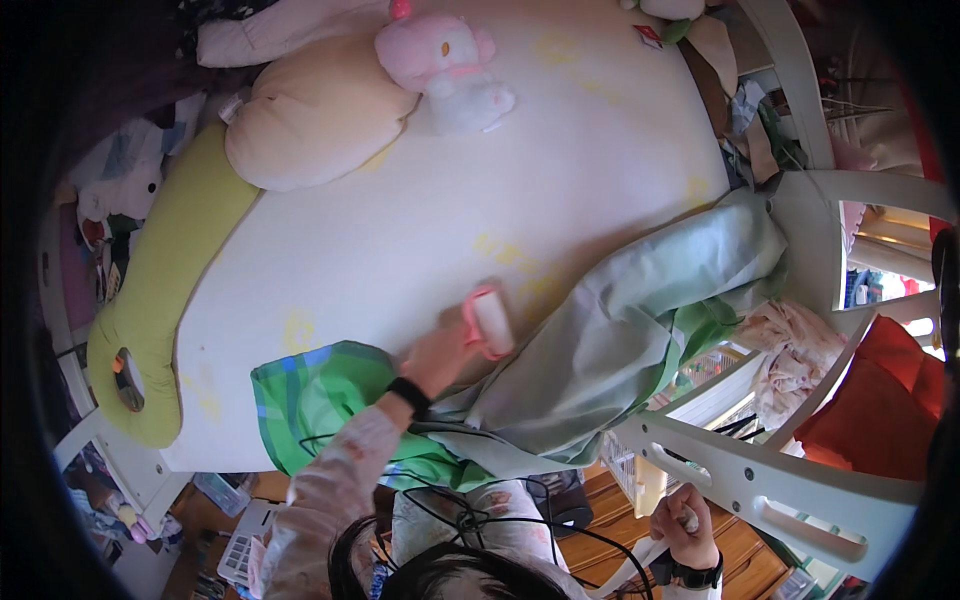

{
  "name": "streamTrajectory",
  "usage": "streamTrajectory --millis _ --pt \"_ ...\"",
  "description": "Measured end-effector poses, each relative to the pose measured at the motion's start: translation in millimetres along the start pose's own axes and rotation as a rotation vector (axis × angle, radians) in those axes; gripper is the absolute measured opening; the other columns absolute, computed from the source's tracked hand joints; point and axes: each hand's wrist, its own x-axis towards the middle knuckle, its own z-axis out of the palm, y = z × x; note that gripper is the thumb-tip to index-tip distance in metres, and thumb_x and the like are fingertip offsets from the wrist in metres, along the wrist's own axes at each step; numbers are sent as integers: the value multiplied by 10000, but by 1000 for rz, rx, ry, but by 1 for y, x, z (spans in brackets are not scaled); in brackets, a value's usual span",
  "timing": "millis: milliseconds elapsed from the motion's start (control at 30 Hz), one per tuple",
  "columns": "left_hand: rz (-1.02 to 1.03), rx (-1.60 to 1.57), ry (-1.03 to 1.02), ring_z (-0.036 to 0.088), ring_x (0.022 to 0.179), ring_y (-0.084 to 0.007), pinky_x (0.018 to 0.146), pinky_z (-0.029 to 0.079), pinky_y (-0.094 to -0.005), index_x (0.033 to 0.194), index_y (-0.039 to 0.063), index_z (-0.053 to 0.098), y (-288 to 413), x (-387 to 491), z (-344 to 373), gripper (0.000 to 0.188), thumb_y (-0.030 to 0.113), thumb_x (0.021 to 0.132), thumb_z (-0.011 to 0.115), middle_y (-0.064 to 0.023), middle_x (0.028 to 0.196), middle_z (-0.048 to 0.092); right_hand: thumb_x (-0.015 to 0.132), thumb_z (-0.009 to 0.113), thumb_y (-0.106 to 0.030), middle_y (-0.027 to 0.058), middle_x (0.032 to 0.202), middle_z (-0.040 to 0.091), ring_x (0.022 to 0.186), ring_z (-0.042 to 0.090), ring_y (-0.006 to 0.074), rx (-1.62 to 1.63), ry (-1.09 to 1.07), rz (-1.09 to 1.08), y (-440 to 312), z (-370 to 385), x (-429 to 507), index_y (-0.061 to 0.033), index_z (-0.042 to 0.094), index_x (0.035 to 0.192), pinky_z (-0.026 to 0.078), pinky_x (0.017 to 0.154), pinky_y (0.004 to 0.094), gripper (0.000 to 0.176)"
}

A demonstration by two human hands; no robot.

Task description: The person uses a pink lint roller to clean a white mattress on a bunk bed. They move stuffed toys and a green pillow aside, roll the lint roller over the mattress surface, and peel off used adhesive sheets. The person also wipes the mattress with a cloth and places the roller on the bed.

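My left hand (439, 356), with a black band at its wrist, is closed around the handle of a pink-framed lint roller (493, 322). The white roller lies against or just above the pale mattress (420, 240) with faint yellow prints. Beside it on the right runs a bunched grey-green cloth (570, 360); a green and blue plaid part (322, 390) lies to the left, partly under my forearm. At the lower right, my right hand (686, 525), a dark watch at its wrist, is closed on a crumpled white material. A white strip hangs below that hand.
A yellow-green long pillow (180, 255), a beige cushion (315, 120) and a pink and white plush toy (450, 67) rest at the far left and back. A white bed rail (772, 480) stands at the right, near a red cloth (877, 405). Black cables (472, 517) cross before my lap.
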Motion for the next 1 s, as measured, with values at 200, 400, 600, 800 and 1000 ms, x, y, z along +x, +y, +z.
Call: streamTrajectory --millis 200,400,600,800,1000 --pt "-136 126 24 597 758 -350 651 470 -462 875 41 539 -42 9 0 455 490 828 479 -178 801 615 816 436 88 36 626 426 520 397 86 -3 -63 44 10 -6 15 -68 322 788 349 484 223 195" --pt "-152 194 -41 579 845 -331 707 459 -432 953 44 518 -11 64 22 425 451 833 500 -155 915 606 833 467 63 25 645 454 559 440 74 113 -51 38 9 -14 23 -56 353 796 345 512 202 169" --pt "-203 57 22 578 882 -328 725 459 -429 978 45 515 18 75 21 445 451 799 547 -154 921 608 824 476 71 39 692 468 598 446 94 91 -152 -53 7 -17 24 -50 356 806 350 533 219 171" --pt "-10 2 107 575 874 -334 736 460 -432 931 28 537 56 101 42 446 455 801 542 -161 918 609 820 514 43 36 758 486 730 480 101 -36 -197 -16 13 -12 20 -46 372 820 390 660 216 167" --pt "102 -44 191 590 801 -350 676 476 -445 924 26 528 89 77 47 415 427 815 532 -181 871 612 815 477 63 43 771 483 691 471 106 -115 -170 -80 9 -17 -13 -51 355 827 390 623 222 168"
